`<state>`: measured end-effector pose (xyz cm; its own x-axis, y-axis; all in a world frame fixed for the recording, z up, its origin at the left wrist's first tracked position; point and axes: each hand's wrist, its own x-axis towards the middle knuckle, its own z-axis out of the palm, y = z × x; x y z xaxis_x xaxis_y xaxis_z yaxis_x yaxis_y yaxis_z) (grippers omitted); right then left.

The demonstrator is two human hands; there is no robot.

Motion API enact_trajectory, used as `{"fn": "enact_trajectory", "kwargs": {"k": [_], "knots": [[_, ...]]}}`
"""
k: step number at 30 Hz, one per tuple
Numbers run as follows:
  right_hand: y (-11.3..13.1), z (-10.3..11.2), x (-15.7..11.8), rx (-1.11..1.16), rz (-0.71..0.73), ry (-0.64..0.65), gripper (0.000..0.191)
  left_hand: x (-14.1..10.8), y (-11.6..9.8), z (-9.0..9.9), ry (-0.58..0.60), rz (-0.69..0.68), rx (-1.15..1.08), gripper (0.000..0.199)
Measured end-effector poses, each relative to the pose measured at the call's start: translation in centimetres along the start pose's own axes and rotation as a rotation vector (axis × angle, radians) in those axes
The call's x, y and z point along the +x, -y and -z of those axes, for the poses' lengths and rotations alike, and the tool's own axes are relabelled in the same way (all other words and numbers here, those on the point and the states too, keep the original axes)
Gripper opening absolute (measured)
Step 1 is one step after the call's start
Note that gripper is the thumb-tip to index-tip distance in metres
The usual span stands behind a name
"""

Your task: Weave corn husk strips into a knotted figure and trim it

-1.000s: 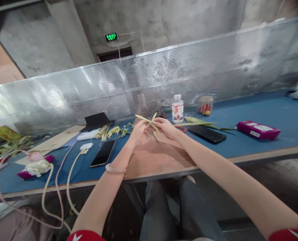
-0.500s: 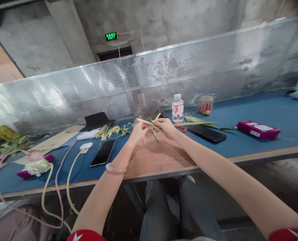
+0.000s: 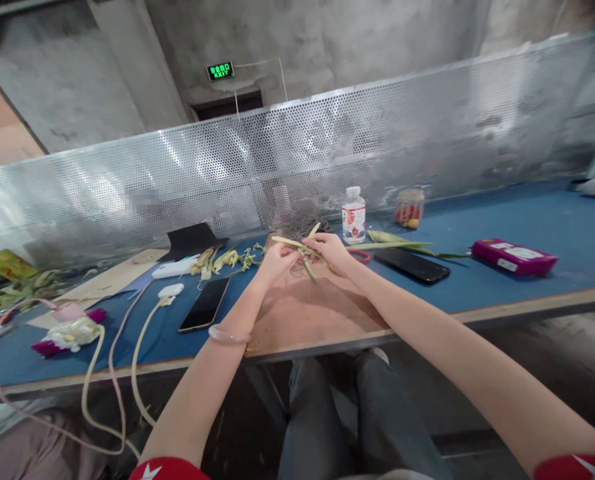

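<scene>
Near the back of the brown board, my left hand [image 3: 276,262] is closed, its fingertips pinching pale green leaf strips [image 3: 309,270]. Opposite it, my right hand [image 3: 333,249] is also closed and grips the same crossed strips. One end points left past my left hand, one sticks up and one hangs down toward the board [image 3: 322,313]. How the strips are folded between the fingers is too small to tell. Behind the hands lies a tangle of grey string [image 3: 305,225]. Right of my right hand are red scissor handles [image 3: 361,255], partly covered.
A white bottle [image 3: 353,217], a clear jar [image 3: 409,208], a long green leaf [image 3: 397,240], a black phone [image 3: 411,265] and a magenta packet [image 3: 513,257] stand right. To the left are another phone [image 3: 205,305], withered leaf scraps [image 3: 227,260] and charging cables [image 3: 140,353]. Perforated metal [image 3: 217,160] closes the back.
The view has shifted very slightly. Both hands stay in nearly the same place, still gripping the leaf strips.
</scene>
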<state>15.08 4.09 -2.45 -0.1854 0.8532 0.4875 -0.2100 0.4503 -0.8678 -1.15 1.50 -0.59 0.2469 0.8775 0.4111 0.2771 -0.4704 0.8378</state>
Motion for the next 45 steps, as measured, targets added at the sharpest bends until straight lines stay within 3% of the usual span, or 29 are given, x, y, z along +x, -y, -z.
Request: {"fn": "enact_trajectory", "kwargs": {"k": [3, 7, 11, 20, 27, 32, 34, 39, 45], "knots": [[0.1, -0.3, 0.0, 0.005, 0.012, 0.063, 0.032, -0.1, -0.4, -0.1, -0.048, 0.048, -0.077, 0.023], [0.6, -1.0, -0.5, 0.013, 0.057, 0.116, 0.029, 0.0, -0.5, 0.0, -0.137, 0.032, -0.001, 0.026], [0.9, -1.3, -1.0, 0.021, -0.010, 0.153, 0.032, 0.3, 0.1, 0.3, -0.194, -0.013, 0.075, 0.023], [0.7, -0.9, -1.0, -0.268, 0.026, 0.315, 0.031, 0.4, 0.4, 0.7, -0.258, -0.149, 0.389, 0.019], [2.1, -1.0, -1.5, -0.243, 0.017, 0.408, 0.026, 0.0, -0.1, 0.5, -0.294, -0.228, 0.459, 0.016], [2.0, -0.9, -1.7, -0.166, -0.050, 0.453, 0.026, 0.0, -0.1, 0.3, -0.253, -0.226, 0.470, 0.016], [1.7, -1.1, -1.7, -0.154, -0.070, 0.411, 0.029, 0.0, -0.1, 0.5, -0.233, -0.220, 0.467, 0.016], [1.0, -1.2, -1.5, -0.083, -0.070, 0.172, 0.035, 0.0, 0.1, 0.9, -0.203, -0.247, 0.483, 0.016], [0.6, -0.7, -1.0, 0.031, -0.037, 0.177, 0.034, -0.2, -0.2, 0.3, -0.126, -0.252, 0.493, 0.015]]}}
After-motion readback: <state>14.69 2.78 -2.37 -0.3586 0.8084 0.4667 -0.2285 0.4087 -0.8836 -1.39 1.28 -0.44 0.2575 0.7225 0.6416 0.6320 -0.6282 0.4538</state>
